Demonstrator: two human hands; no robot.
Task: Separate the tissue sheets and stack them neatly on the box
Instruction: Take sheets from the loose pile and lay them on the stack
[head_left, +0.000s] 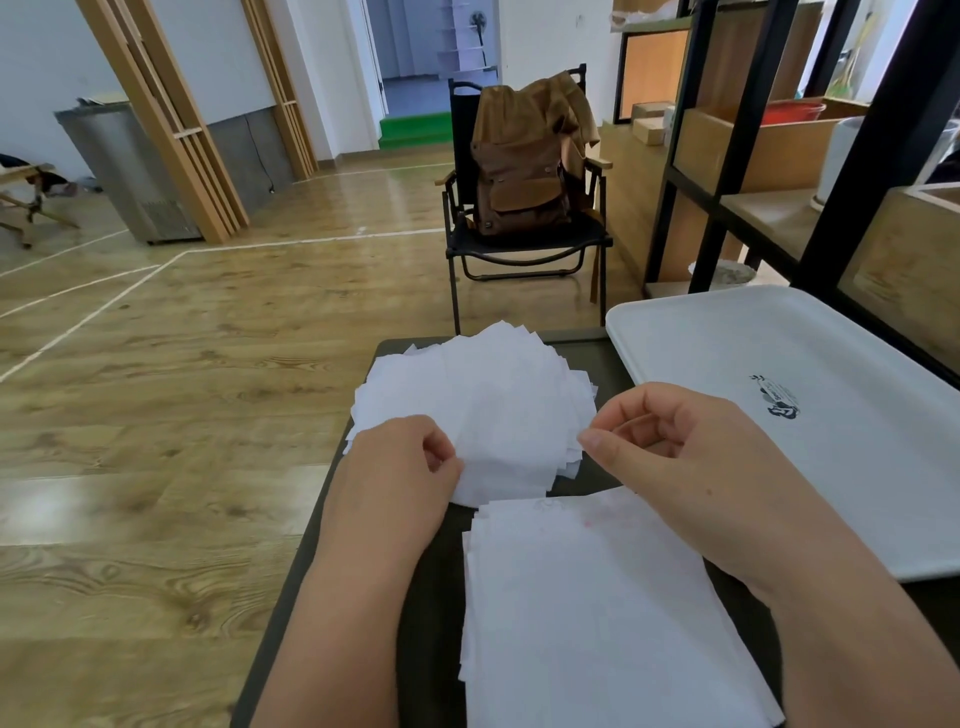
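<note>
Both forearms were bare from the bottom edge of the view up to the wrists, with no sleeve showing. The left hand (402, 462) and the right hand (675, 447) wore no glove, ring, watch or band. Fingernails were short and unpainted.

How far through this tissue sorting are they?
Partway, it seems. A squared stack of sheets already lies nearest the person. In hand: the left hand and right hand pinch opposite edges of one sheet over the loose pile. That thick pile is left; no box is visible.
</note>
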